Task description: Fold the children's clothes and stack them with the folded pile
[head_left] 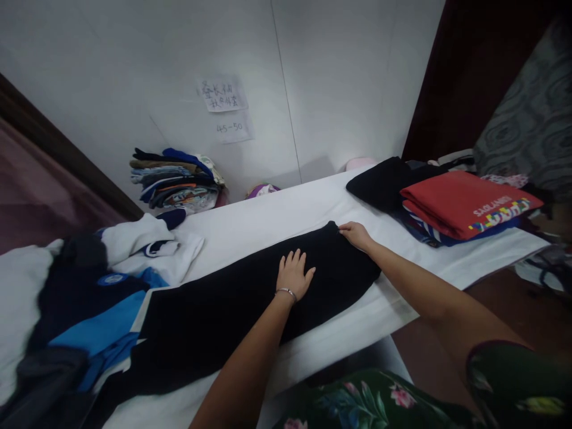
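Note:
A long black garment lies stretched lengthwise across the white-covered table; its exact kind is hard to make out in the dark fabric. My left hand rests flat on its middle, fingers spread, with a bracelet at the wrist. At the garment's far right corner, my right hand pinches the edge of the cloth between thumb and fingers. The garment's left end lies against a heap of loose clothes.
Loose white, navy and blue clothes are heaped at the left. Folded clothes stand stacked by the wall. At the right lie a folded red garment on others and a black folded one. Handwritten paper notes hang on the wall.

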The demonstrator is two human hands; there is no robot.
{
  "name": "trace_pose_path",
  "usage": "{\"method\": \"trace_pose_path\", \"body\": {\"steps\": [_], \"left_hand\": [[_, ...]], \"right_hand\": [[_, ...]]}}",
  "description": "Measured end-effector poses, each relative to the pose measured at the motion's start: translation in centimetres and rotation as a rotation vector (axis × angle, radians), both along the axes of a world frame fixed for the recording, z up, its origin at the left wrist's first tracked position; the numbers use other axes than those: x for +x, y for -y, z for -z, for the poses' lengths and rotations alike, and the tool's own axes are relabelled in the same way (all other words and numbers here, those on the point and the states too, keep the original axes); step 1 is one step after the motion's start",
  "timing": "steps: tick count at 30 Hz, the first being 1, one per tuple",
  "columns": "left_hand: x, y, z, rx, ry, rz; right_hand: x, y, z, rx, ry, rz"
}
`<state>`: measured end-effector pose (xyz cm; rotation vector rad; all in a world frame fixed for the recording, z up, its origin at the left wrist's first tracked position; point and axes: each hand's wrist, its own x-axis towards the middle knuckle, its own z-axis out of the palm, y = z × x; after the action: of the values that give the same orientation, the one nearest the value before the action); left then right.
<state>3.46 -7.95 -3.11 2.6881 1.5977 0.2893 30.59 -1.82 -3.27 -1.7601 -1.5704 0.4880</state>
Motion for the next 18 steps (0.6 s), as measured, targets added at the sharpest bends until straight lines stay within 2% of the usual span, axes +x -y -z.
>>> {"method": "trace_pose_path", "body": {"steps": [5, 9, 14, 18], "left_hand": [[0.0, 0.0, 0.0, 0.005, 0.011, 0.001], [0.0, 0.0, 0.1, 0.018, 0.015, 0.003], [0.0, 0.0, 0.1, 0.021, 0.011, 0.001], [0.0, 0.0, 0.0, 0.021, 0.013, -0.005]], "right_hand": [[-0.1, -0.1, 0.1, 0.004, 0.087, -0.038], [-0.5, 0.1, 0.1, 0.020, 0.067, -0.045], [-0.3, 0.3, 0.4, 0.025, -0.125, 0.076], [2.3, 2.4, 0.3, 0.041, -0.347, 0.214]]}}
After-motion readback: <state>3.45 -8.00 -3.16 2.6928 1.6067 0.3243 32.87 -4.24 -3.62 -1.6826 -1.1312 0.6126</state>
